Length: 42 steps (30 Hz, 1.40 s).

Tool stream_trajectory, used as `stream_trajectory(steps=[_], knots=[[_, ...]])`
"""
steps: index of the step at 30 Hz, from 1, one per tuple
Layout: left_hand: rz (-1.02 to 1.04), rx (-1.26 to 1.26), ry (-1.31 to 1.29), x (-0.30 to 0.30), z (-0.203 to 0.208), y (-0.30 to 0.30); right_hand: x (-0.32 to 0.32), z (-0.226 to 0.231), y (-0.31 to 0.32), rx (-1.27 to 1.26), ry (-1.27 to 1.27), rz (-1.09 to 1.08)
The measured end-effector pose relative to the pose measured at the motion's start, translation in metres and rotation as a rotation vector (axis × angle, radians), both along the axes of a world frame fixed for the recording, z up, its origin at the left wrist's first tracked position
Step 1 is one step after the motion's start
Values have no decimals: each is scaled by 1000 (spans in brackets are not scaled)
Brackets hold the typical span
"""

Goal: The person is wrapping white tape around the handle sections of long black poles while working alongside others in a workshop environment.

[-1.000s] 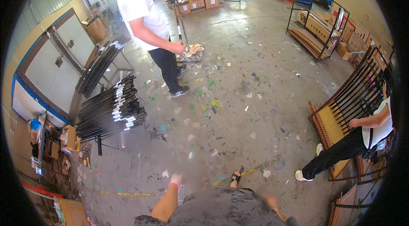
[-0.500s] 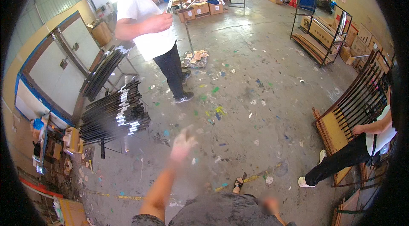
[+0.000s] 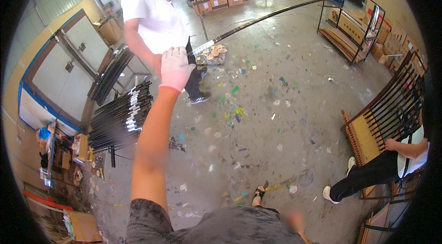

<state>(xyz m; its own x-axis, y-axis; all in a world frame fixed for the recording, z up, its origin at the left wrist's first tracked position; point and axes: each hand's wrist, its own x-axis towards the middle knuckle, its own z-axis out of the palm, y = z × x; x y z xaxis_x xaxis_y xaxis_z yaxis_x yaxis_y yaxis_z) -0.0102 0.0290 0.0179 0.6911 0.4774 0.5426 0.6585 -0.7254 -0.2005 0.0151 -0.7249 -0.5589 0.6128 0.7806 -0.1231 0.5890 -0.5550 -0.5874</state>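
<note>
My left hand, in a white glove with a pink cuff, stretches far forward and is closed round the near end of a long pole. The pole is dark with a whitish section beside my fingers, and it runs away to the far right. Against my glove, a co-worker's hand is also at that end; its fingers are mostly hidden. The co-worker wears a white shirt and dark trousers. My right hand is low beside my body, blurred, its fingers not readable.
Black poles with white bands lie stacked on racks at the left. A metal stand is behind the co-worker. At the right another person stands by a rack of dark poles. A framed trolley stands farther back.
My left hand has risen and reached forward onto the pole's end. The co-worker has lowered the pole from near upright to pointing right. My right hand stays low.
</note>
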Motion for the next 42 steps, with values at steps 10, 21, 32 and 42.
stream_trajectory(steps=[10, 21, 32, 42], knots=[[-106, -199, 103, 34, -35, 28, -12, 31, 1, -138, -292, 16], [-711, -1435, -328, 47, -54, -144, 107, 405, 306, 580, 134, -253], [-1076, -1989, -553, 33, -52, -248, 75, 555, 359, 794, -180, -162], [-858, -1463, -457, 34, -51, -283, 66, 555, 357, 741, -348, -282]])
